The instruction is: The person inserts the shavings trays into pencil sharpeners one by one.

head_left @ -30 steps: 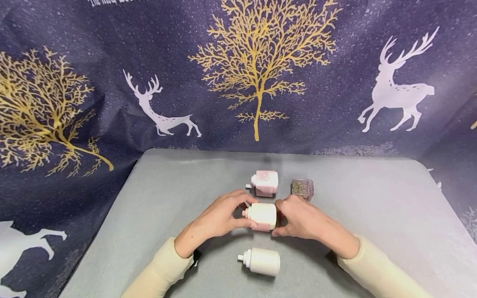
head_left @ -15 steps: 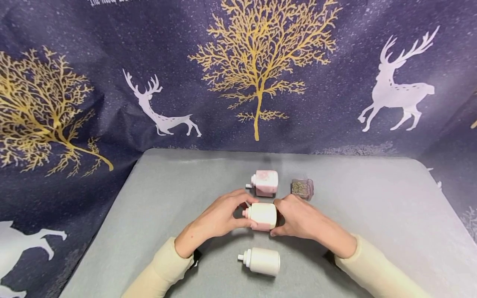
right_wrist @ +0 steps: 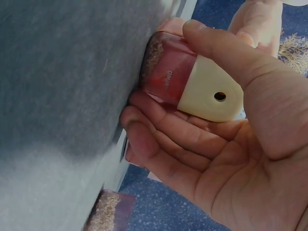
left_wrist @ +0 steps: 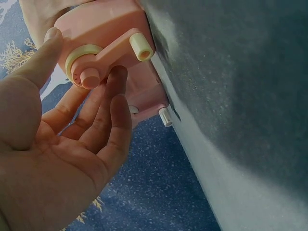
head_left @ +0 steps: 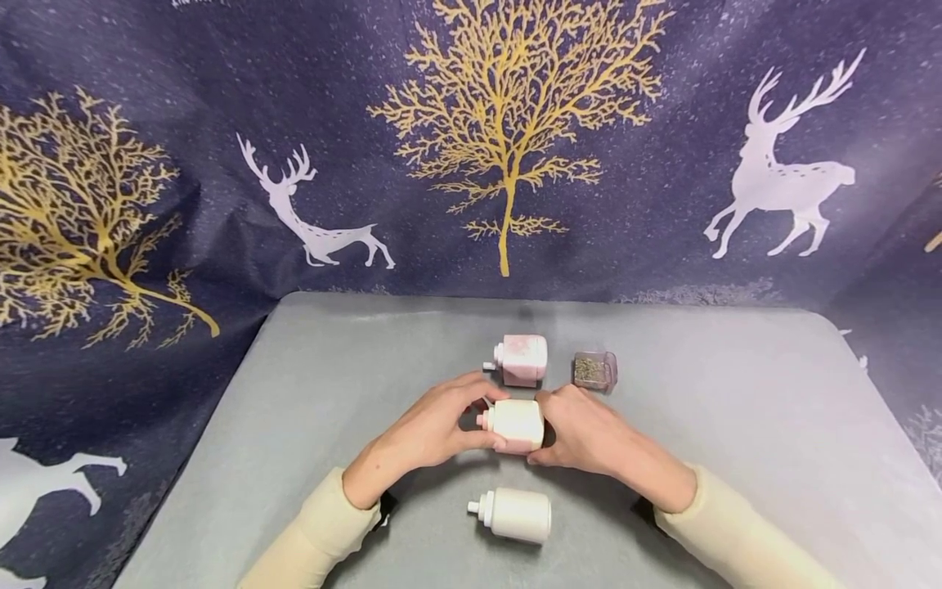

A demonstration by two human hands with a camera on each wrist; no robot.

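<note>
Both hands are on a pink-and-cream crank pencil sharpener (head_left: pixel 518 424) at the middle of the table. My left hand (head_left: pixel 440 419) grips its crank end, thumb on the near side and fingertips on the far side. In the left wrist view the crank handle (left_wrist: pixel 115 50) ends in a cream knob. My right hand (head_left: pixel 589 429) grips the opposite end, its thumb by the clear shavings drawer (right_wrist: pixel 173 72) and its fingers along the other side. Shavings show inside that drawer, and the cream face beside it has a pencil hole (right_wrist: pixel 220 96).
Behind stands a pale pink crank sharpener (head_left: pixel 524 360). A loose clear drawer (head_left: pixel 607 372) with shavings lies to its right. Nearer the front is a white crank sharpener (head_left: pixel 519 514). A dark cloth (head_left: pixel 324 82) with printed deer and trees hangs behind the grey table (head_left: pixel 353 343).
My right hand has shifted slightly left, closing farther round the sharpener's end. The left hand and sharpener keep their place; the head view has shifted a little.
</note>
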